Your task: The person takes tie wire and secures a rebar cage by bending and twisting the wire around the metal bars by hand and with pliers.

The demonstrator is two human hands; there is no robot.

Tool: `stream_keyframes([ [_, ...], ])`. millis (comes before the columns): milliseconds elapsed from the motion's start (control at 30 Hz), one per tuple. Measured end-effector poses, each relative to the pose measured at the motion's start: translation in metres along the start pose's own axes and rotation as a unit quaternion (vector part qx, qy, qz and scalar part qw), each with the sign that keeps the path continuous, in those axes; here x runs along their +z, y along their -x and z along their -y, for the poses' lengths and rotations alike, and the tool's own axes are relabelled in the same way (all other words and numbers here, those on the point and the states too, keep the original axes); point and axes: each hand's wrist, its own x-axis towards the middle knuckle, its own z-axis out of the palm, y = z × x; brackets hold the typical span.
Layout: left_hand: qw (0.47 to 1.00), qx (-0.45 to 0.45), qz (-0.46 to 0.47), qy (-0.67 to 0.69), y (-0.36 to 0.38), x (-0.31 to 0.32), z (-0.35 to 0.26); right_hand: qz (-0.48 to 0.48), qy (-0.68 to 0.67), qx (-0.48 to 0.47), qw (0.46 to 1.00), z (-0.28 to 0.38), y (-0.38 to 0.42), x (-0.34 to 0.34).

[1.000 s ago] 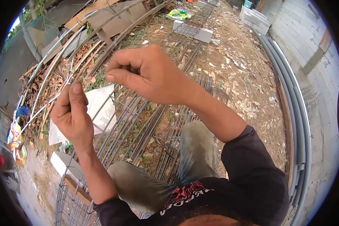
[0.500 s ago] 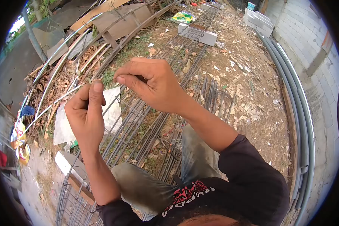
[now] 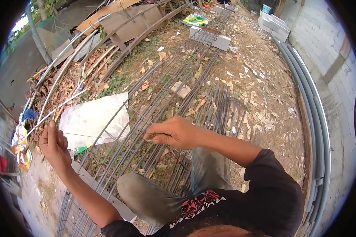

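A thin wire [image 3: 87, 135] runs across from my left hand toward my right one. My left hand [image 3: 54, 147], at the left beyond the white sheet [image 3: 95, 114], is closed in a pinch on one end of it. Over the steel rebar cage [image 3: 126, 148], my right hand [image 3: 173, 132] has thumb and forefinger drawn together around thin wire near the fingertips. The cage lies lengthwise in front of my bent knees, its long bars joined by cross ties. Both hands are above the cage and sheet, apart from each other.
Loose rebar [image 3: 221, 104] lies to the right of the cage. A white block [image 3: 221, 41] supports its far part. Grey pipes [image 3: 310, 102] run along the block wall [image 3: 320, 43]. Boards and sticks [image 3: 118, 39] are piled at upper left, near a yellow-green bag [image 3: 195, 19].
My hands have moved apart: the left went left and down, the right came down and slightly right. The wire now shows stretched between them.
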Motion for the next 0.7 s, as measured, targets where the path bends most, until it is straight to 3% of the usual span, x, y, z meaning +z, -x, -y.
stream_keyframes([
  [100, 0.982, -0.05, 0.063, -0.174, 0.018, -0.025, 0.017, 0.039, 0.125, -0.024, 0.991, 0.007, 0.017, -0.014],
  [167, 0.936, -0.048, 0.097, -0.334, 0.024, -0.029, 0.026, 0.053, 0.203, -0.002, 0.978, 0.005, 0.017, -0.024],
  [200, 0.898, -0.099, 0.125, -0.41, 0.023, -0.023, 0.027, 0.034, 0.231, 0.033, 0.972, -0.001, 0.014, -0.028],
  [233, 0.821, 0.106, 0.068, -0.558, 0.035, -0.008, 0.036, 0.014, 0.26, 0.066, 0.963, -0.011, 0.01, -0.032],
  [267, 0.684, 0.3, -0.001, -0.665, 0.054, 0.033, 0.033, 0.0, 0.291, 0.096, 0.952, -0.016, 0.004, -0.034],
  [333, 0.83, 0.173, 0.125, -0.516, 0.075, 0.083, 0.01, -0.033, 0.216, 0.045, 0.975, -0.008, -0.012, -0.023],
  [400, 0.842, 0.212, 0.296, -0.399, 0.083, 0.118, 0.001, -0.029, 0.178, 0.02, 0.983, 0.003, -0.026, -0.015],
  [467, 0.863, 0.071, 0.331, -0.375, 0.085, 0.134, 0.008, 0.001, 0.181, 0.018, 0.983, 0.013, -0.037, -0.016],
  [500, 0.866, 0.001, 0.347, -0.36, 0.084, 0.137, 0.015, -0.003, 0.167, 0.019, 0.986, 0.013, -0.041, -0.021],
  [600, 0.897, 0.006, 0.337, -0.287, 0.082, 0.117, 0.044, -0.011, 0.121, 0.051, 0.991, 0.012, -0.043, -0.046],
  [667, 0.932, 0.062, 0.26, -0.244, 0.085, 0.115, 0.068, 0.004, 0.084, 0.109, 0.99, 0.012, -0.039, -0.06],
  [700, 0.946, 0.088, 0.218, -0.222, 0.087, 0.113, 0.075, -0.093, 0.183, 0.054, 0.977, 0.009, -0.038, -0.061],
])
